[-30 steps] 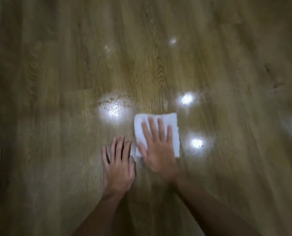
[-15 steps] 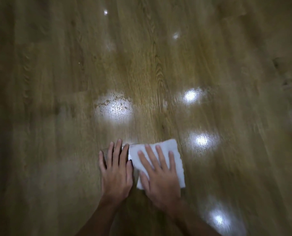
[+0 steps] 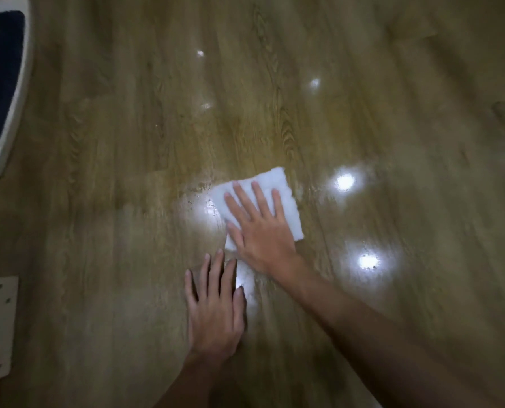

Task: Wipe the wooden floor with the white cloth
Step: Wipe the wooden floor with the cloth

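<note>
Head view: pressure is being put on the white cloth (image 3: 286, 198) by the right hand (image 3: 260, 228), laid flat with fingers spread and straight, nothing clenched or pinched. The cloth lies on the wooden floor (image 3: 127, 142), just right of a speckled wet patch (image 3: 198, 198). The left hand (image 3: 214, 307) is planted flat on bare boards nearer the body, fingers straight, nothing held.

Risk is judged here: with no grip on the cloth, a fast push could see the palm slide off or the folded pad bunch up, and the patch could be smeared rather than lifted. The bracing palm could skid on that glossy surface.

Texture now: the cloth looks soft, fluffy, roughly square with ragged edges; the boards are smooth, grained and reflective, dotted with bright glare spots.
</note>
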